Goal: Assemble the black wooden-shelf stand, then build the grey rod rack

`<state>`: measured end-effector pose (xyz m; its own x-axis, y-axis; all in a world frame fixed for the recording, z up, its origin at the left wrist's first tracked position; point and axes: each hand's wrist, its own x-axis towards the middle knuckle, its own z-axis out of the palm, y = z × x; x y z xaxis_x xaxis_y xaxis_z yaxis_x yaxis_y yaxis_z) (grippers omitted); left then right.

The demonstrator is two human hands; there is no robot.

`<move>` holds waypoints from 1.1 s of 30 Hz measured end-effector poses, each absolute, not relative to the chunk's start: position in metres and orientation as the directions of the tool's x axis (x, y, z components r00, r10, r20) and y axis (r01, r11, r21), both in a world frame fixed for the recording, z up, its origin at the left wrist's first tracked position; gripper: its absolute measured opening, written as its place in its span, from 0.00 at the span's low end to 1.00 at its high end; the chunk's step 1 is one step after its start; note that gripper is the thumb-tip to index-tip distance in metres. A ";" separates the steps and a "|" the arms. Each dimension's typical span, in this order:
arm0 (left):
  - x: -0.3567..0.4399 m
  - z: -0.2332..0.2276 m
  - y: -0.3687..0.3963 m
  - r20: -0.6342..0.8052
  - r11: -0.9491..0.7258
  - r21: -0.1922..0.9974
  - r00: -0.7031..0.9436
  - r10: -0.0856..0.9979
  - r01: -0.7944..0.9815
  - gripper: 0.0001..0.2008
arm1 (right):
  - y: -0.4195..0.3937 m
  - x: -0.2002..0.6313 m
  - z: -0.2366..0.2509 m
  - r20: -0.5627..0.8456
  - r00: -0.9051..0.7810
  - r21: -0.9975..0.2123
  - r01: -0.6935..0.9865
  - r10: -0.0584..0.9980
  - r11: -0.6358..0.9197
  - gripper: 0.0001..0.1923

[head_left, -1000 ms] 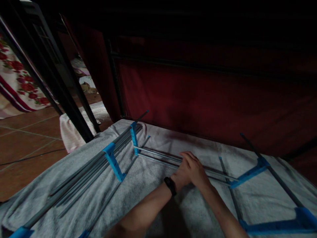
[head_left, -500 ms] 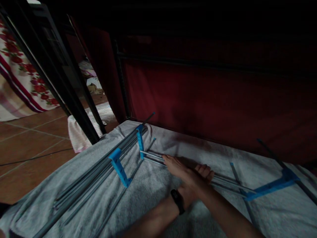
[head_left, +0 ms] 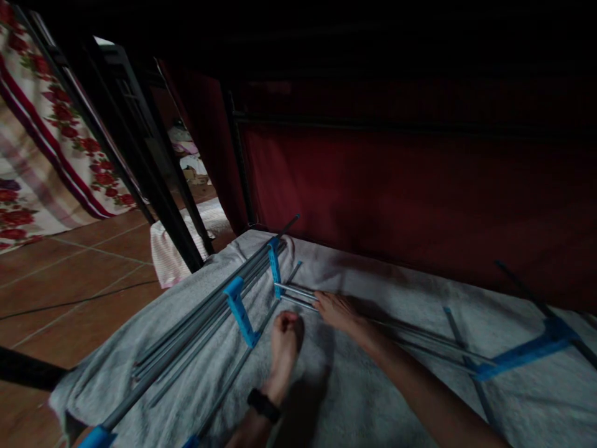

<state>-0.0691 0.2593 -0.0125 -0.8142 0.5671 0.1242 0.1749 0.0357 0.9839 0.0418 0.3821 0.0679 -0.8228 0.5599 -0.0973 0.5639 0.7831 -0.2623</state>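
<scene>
Right hand (head_left: 336,309) on rods (head_left: 298,292) — seemingly near towel edge (head_left: 261,239)

Head view: the right hand (head_left: 336,309) lies on a pair of grey metal rods (head_left: 298,294) that plug into a blue plastic bracket (head_left: 275,269), all resting on a grey towel (head_left: 354,398). The left hand (head_left: 284,339), loosely curled and wearing a black wristband (head_left: 263,404), hovers beside a second blue bracket (head_left: 240,311) clipped over a bundle of grey rods (head_left: 196,323); a dark red fabric panel (head_left: 396,193) stands behind.

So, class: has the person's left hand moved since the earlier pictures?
Yes. The left hand has drawn left, away from the right hand, toward the nearer blue bracket; it was beside the right hand on the paired rods.
</scene>
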 end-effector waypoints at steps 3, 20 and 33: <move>-0.111 -0.009 0.279 0.116 -0.089 0.992 -0.942 0.315 0.092 0.07 | 0.381 0.041 0.069 -0.084 -0.823 -0.252 0.563 0.562 0.787 0.19; -0.170 0.004 0.353 -0.075 -0.258 0.943 -0.889 0.451 -0.211 0.34 | 0.389 0.038 0.061 -0.061 -0.876 -0.293 0.475 0.479 0.830 0.22; -0.169 0.001 0.366 -0.130 -0.351 0.895 -0.913 0.386 -0.276 0.29 | 0.391 0.038 0.064 -0.076 -0.868 -0.329 0.486 0.491 0.809 0.21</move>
<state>-0.1689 0.3664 0.0010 -0.9132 0.3863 -0.1301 -0.2758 -0.3506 0.8950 0.0385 0.3908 0.0644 -0.8681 0.4906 -0.0757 0.4862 0.8094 -0.3294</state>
